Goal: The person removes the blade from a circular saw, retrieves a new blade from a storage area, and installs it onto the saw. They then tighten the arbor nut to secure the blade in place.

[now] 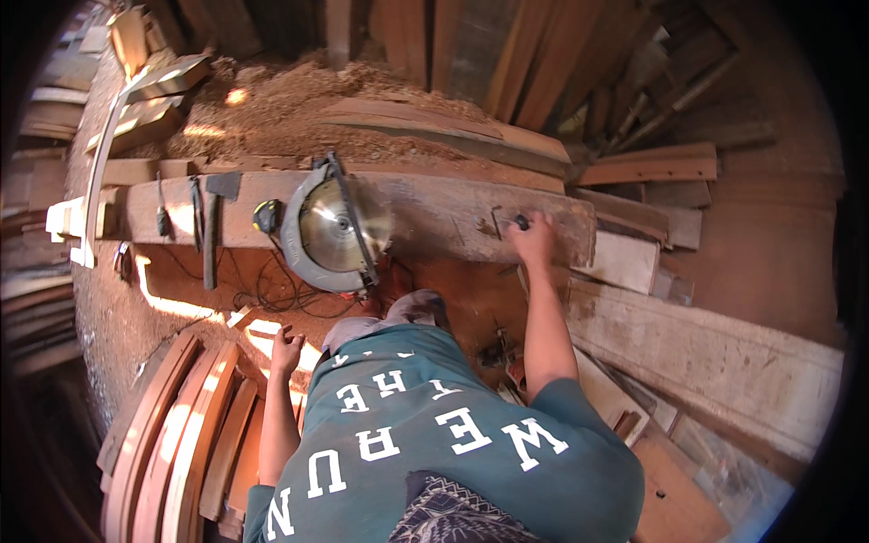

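Note:
My right hand (534,239) is over the right end of a long thick plank (434,217), its fingers closed around a small black object (521,222) whose kind I cannot make out. Just left of it on the plank is a dark, thin L-shaped piece (495,221). My left hand (287,351) hangs by my left side, fingers loosely bent and apart, with nothing visible in it. A circular saw (299,240) lies on the plank in front of me, its large round blade (339,224) facing up. Beside the saw sits a black and yellow tape measure (266,217).
Towards the plank's left end lie a hammer (212,231), a screwdriver (162,213) and another slim hand tool (195,213). A dark cable (272,294) coils on the ground below. Sawdust (299,100) heaps behind the plank. Stacked boards (172,434) stand at lower left.

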